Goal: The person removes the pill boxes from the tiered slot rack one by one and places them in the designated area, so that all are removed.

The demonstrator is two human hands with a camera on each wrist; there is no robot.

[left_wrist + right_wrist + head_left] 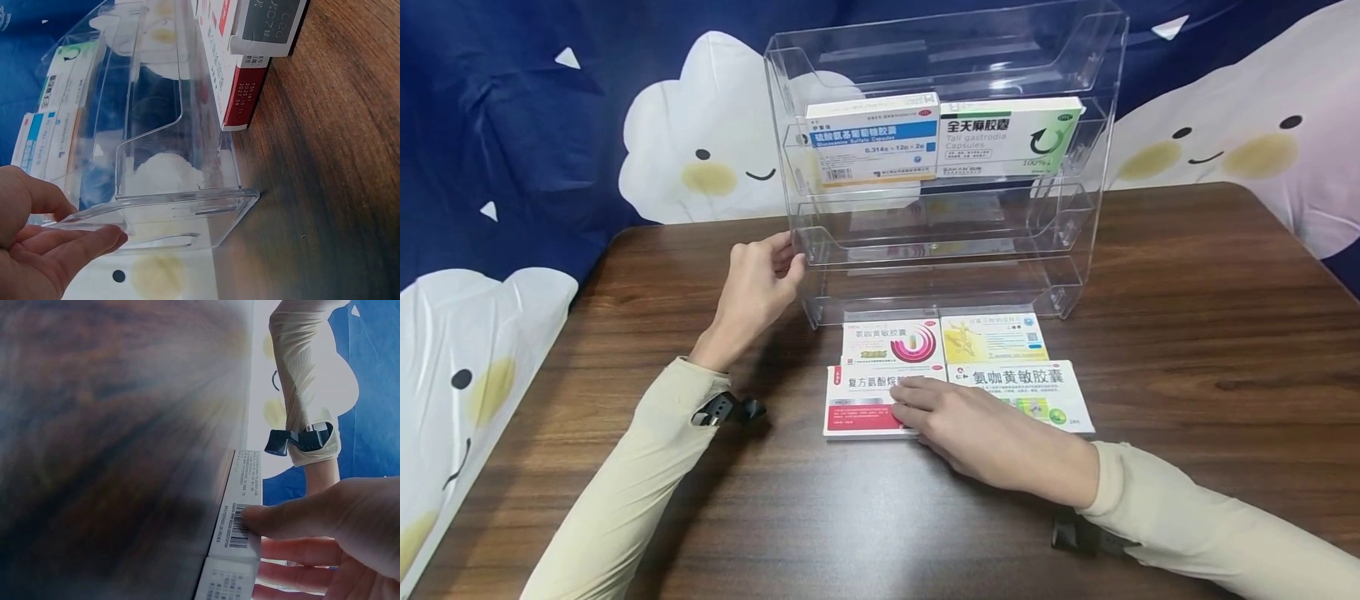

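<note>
At the left side of a clear tiered rack (pixel 936 287), my left hand (pixel 756 279) pinches the upright side panel. In the left wrist view, thumb and fingers of my left hand (pixel 50 237) lie on opposite faces of that panel. My right hand (pixel 970 425) rests over a red-and-white medicine box (pixel 861 412); its thumb touches the box's barcoded narrow side (pixel 234 528). Beside that box lies a white-and-green medicine box (pixel 1071 396). Behind them lie a white box with a pink ring (pixel 880 342) and a yellow-and-white box (pixel 1000 337).
On an upper tier of the rack stand a blue-and-white glucosamine box (pixel 872 142) and a green-and-white capsule box (pixel 1011 137). A wooden table (pixel 1210 358) bears everything. Behind it hangs a dark blue curtain (pixel 512 150) with cloud faces.
</note>
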